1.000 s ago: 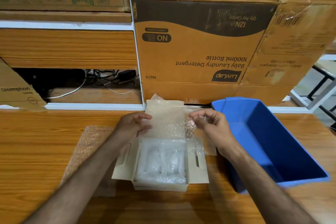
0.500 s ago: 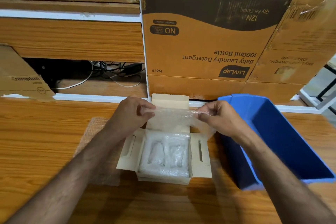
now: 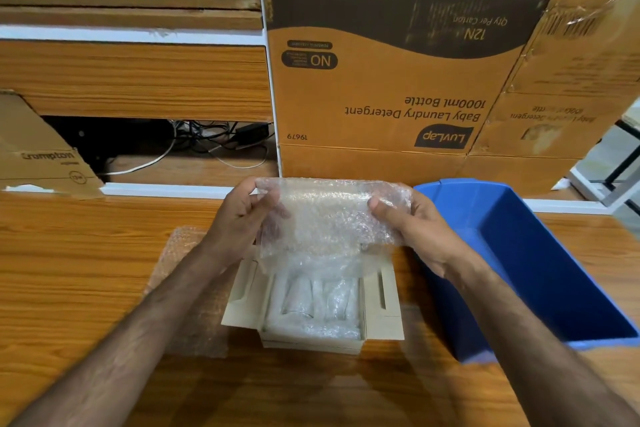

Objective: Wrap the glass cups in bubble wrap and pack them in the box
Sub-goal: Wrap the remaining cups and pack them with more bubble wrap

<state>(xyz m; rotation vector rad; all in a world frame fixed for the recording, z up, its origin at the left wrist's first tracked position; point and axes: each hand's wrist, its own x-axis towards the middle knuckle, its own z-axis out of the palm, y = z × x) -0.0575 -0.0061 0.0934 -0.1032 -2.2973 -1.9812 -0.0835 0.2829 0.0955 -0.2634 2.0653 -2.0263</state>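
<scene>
Both hands hold one sheet of bubble wrap stretched between them: the left hand pinches its left top corner with curled fingers, and the right hand grips its right edge, thumb in front. Just below the hands sits one small open box with its side flaps spread out. Inside it, under the hanging sheet, two wrapped glass cups lie side by side. A second sheet of wrap lies flat on the wooden table, under the left forearm. One blue bin stands close beside the right wrist. Cartons stand behind the hands, near the table's far edge.
</scene>
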